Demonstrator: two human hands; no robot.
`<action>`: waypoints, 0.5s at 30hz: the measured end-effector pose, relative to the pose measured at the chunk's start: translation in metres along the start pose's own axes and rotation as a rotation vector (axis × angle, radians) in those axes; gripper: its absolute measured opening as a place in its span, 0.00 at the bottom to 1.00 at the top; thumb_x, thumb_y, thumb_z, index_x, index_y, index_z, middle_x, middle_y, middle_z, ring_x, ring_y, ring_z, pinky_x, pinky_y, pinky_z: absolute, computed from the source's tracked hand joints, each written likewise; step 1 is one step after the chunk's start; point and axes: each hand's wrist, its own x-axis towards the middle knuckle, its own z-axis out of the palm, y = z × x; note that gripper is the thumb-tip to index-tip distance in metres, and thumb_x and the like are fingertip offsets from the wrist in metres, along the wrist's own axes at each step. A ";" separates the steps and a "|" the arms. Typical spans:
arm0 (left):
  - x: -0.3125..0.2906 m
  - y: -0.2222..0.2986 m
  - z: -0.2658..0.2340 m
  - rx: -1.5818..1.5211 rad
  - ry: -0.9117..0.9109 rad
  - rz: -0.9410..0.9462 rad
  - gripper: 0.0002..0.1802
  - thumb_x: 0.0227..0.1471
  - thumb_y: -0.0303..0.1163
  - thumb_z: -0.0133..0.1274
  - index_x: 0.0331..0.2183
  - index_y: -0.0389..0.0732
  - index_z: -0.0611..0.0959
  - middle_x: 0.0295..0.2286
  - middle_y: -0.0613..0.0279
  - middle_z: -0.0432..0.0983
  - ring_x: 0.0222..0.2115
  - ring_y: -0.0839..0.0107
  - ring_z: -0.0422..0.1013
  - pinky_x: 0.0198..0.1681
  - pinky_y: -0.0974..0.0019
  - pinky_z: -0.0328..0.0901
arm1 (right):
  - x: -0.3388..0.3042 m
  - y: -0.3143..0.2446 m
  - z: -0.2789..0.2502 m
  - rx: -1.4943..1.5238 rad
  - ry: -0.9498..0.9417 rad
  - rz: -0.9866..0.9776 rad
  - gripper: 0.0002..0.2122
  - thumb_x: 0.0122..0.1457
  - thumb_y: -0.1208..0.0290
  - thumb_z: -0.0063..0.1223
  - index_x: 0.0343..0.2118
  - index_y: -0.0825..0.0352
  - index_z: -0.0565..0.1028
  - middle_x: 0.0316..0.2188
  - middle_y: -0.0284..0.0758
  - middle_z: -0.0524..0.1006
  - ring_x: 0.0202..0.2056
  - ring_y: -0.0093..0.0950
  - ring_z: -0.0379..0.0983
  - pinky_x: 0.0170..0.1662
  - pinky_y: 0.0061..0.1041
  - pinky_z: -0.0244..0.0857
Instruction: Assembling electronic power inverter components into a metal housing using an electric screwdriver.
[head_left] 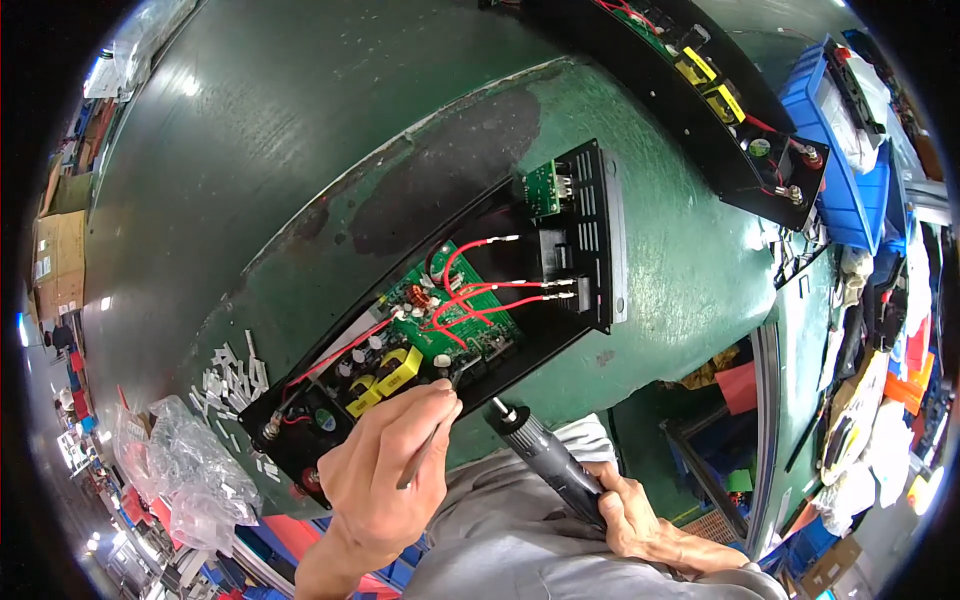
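Observation:
On the green bench an open black metal case [540, 365] lies at a slant, holding a green circuit board [480, 310] with yellow transformers [400, 370] and red wires [515, 284]. Several wire ends meet a black switch or socket on the slotted end panel [590, 230]. My left hand [390, 465] is closed over the case's near edge, pinching a thin metal tool [416, 465] that looks like tweezers; its tip is partly hidden by my fingers. My right hand [625, 510] grips a black electric screwdriver [550, 460], its bit pointing at the case's near wall, apart from the board.
A second open black case [690, 120] stands at the far right, beside blue plastic bins [845, 190]. Small white strips [235, 380] and a clear plastic bag [195, 470] lie left of the near case. Below the bench's right front is a metal-framed opening [765, 430].

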 end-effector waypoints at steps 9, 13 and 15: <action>-0.001 0.000 0.000 0.028 -0.013 0.011 0.20 0.45 0.16 0.67 0.42 0.34 0.80 0.34 0.56 0.83 0.31 0.64 0.80 0.30 0.69 0.74 | 0.000 0.004 0.002 0.037 -0.077 0.164 0.34 0.72 0.42 0.27 0.58 0.74 0.66 0.34 0.40 0.79 0.35 0.29 0.76 0.42 0.30 0.68; 0.000 -0.001 0.000 0.036 -0.023 0.016 0.20 0.45 0.16 0.66 0.42 0.35 0.80 0.34 0.57 0.83 0.31 0.64 0.80 0.30 0.69 0.74 | 0.003 0.006 0.003 0.113 -0.058 0.120 0.34 0.71 0.42 0.27 0.58 0.74 0.66 0.34 0.40 0.79 0.35 0.27 0.76 0.42 0.29 0.68; 0.000 -0.001 0.000 0.014 -0.038 -0.007 0.20 0.46 0.16 0.66 0.42 0.35 0.80 0.34 0.57 0.83 0.31 0.64 0.80 0.30 0.69 0.74 | 0.000 0.012 0.002 0.106 -0.093 0.191 0.35 0.71 0.41 0.27 0.59 0.74 0.66 0.33 0.39 0.79 0.35 0.26 0.75 0.41 0.28 0.68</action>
